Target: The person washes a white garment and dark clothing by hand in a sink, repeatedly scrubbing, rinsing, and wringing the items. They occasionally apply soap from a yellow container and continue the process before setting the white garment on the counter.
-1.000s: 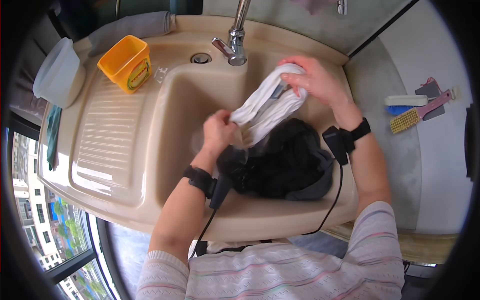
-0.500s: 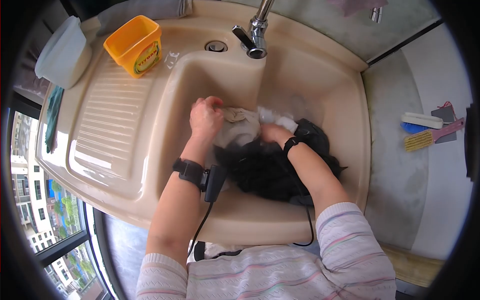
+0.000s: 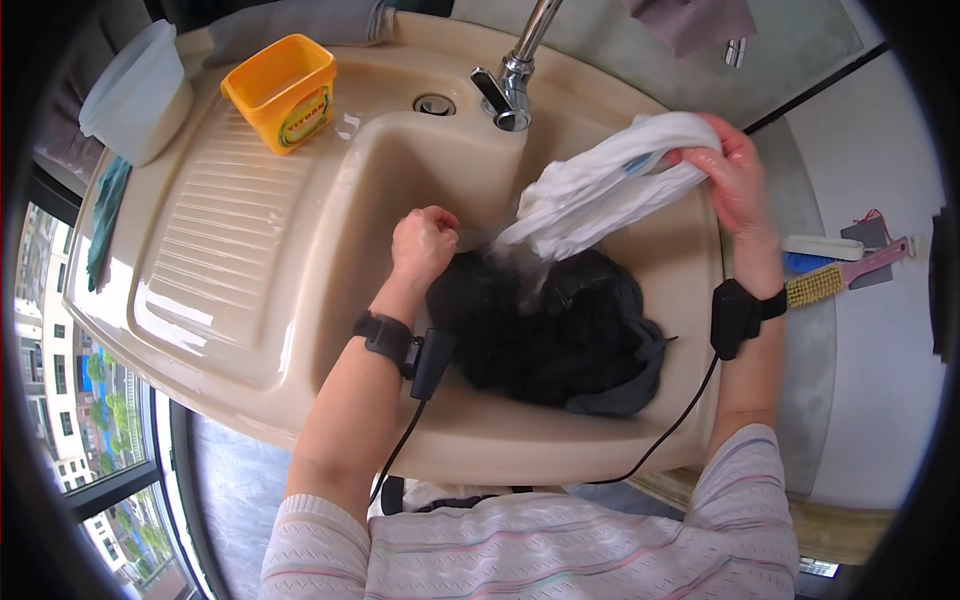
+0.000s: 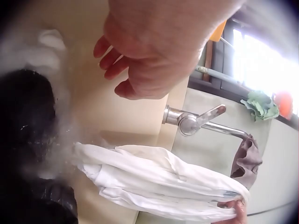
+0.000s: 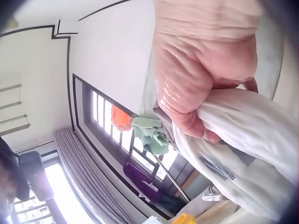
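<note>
In the head view my right hand [image 3: 735,175] grips one end of a wet white garment [image 3: 620,185], raised over the right side of the sink. A printed patch shows inside its folds in the right wrist view, where my fingers [image 5: 187,123] curl round the cloth. The garment's lower end hangs down to the water, beside a dark heap of soaked clothing [image 3: 560,330]. Over the left part of the basin is my left hand [image 3: 425,240], with nothing in its loosely bent fingers [image 4: 117,67], apart from the white garment.
The beige sink [image 3: 335,240] has a ribbed drainboard at left. A yellow tub [image 3: 285,95] and a translucent container [image 3: 145,100] stand there. The chrome faucet [image 3: 510,100] rises behind the basin. Brushes [image 3: 820,285] lie to the right. A purplish cloth [image 3: 695,22] hangs at the back.
My right hand went down into the basin among the clothing, then came up and to the right with the white garment. The left hand let go of the garment and stays at the basin's left.
</note>
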Demonstrator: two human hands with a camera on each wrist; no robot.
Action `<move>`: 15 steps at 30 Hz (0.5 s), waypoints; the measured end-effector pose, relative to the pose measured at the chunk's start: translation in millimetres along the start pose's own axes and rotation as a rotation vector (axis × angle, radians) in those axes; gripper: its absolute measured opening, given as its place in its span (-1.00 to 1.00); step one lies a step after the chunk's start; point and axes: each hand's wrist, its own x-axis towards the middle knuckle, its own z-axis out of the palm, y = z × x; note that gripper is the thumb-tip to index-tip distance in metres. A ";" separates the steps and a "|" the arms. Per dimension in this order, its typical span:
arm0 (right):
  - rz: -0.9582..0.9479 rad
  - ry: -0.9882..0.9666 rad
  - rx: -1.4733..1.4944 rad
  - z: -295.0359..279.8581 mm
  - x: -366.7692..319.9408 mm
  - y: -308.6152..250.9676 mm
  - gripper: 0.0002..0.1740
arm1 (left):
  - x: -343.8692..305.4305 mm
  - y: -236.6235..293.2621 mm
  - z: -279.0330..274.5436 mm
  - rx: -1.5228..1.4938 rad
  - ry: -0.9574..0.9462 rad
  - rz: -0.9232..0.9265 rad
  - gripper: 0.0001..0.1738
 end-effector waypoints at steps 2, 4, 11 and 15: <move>-0.079 0.039 -0.016 8.6 -1.0 -8.5 -0.67 | -1.1 2.1 -0.7 -0.005 -0.013 -0.011 -0.78; 0.029 0.027 -0.075 12.2 5.8 33.2 -0.62 | -1.0 3.4 -0.4 -0.011 -0.022 -0.023 -0.78; 0.434 -0.469 -0.897 112.1 3.8 273.3 -0.29 | -2.3 3.2 4.4 -0.007 -0.031 -0.003 -0.76; 0.672 -0.584 -1.076 157.9 -13.4 256.6 -0.39 | -4.4 5.1 2.9 -0.016 -0.075 0.015 -0.76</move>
